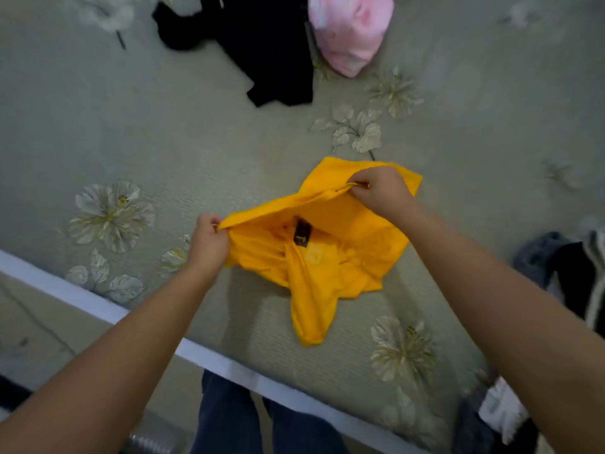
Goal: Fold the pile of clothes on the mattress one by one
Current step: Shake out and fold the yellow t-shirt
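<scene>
Fingers of the left hand (209, 237) and right hand (376, 188) pinch opposite ends of the yellow shirt's (314, 267) raised edge above the mattress (196, 142). Light, limp cloth; hems and shoulders look like the best holds.

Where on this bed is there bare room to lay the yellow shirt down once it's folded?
The widest bare patch of mattress lies left of the yellow shirt, below the black garment. Another lies right of the pink bundle. The right edge is crowded with dark clothes. Both the left hand and right hand grip the shirt.
</scene>
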Demonstrator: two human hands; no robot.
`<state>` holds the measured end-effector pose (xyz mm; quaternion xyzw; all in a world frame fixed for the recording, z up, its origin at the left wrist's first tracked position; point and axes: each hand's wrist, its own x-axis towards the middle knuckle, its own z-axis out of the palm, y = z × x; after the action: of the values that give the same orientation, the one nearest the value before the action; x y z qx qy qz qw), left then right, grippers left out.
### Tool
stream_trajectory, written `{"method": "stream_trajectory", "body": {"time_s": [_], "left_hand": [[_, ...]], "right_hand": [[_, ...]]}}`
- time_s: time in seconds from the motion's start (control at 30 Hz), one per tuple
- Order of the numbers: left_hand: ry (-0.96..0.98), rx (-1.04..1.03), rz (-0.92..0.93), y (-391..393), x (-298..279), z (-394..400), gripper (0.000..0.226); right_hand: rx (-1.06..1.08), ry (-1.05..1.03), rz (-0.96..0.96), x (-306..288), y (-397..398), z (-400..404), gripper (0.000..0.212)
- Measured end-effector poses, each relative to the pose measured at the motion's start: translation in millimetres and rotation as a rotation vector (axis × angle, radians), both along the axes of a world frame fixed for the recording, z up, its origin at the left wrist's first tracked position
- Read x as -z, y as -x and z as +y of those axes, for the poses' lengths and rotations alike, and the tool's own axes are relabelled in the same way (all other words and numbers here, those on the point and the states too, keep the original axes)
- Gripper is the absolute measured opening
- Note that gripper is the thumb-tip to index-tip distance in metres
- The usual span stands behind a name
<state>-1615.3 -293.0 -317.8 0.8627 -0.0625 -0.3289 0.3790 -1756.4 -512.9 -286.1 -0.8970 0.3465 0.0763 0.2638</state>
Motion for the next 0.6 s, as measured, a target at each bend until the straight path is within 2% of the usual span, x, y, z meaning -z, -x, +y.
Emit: {"method": "stream_trajectory", "body": {"time_s": [0.07,0.13,0.2,0.27,0.37,0.43,0.5,0.6], "left_hand": [[0.108,0.173,-0.029,-7.6,-34.0,-25.4,0.017],[0.148,0.464,-0.079,-19.1,-73.7,-52.4,0.018],[0.150,0.705,-0.238,-29.3,-120.0,-79.9,0.016],[0.166,0.842,-0.455,-33.1,-169.7,-106.1,0.017],[0.224,0.894,-0.746,-29.7,-239.9,-136.4,0.022],[0.252,0.914,-0.866,-24.2,-283.8,-150.9,0.024],[0.354,0.846,-0.898,-16.8,-326.2,-161.7,0.026],[0.590,0.711,-0.781,-0.8,-385.4,-172.3,0.023]], "right_hand": [[0.119,0.063,-0.043,-44.2,22.3,-18.1,0.025],[0.249,0.138,-0.083,-91.2,48.6,-33.2,0.024],[0.369,0.196,-0.138,-137.6,72.8,-39.4,0.022],[0.450,0.282,-0.177,-179.9,91.8,-34.6,0.020],[0.533,0.439,-0.219,-229.6,113.7,-18.2,0.018],[0.572,0.486,-0.245,-260.9,125.2,-9.3,0.018],[0.614,0.430,-0.312,-297.0,134.0,-6.1,0.019],[0.580,0.286,-0.359,-354.7,141.6,0.4,0.022]]}}
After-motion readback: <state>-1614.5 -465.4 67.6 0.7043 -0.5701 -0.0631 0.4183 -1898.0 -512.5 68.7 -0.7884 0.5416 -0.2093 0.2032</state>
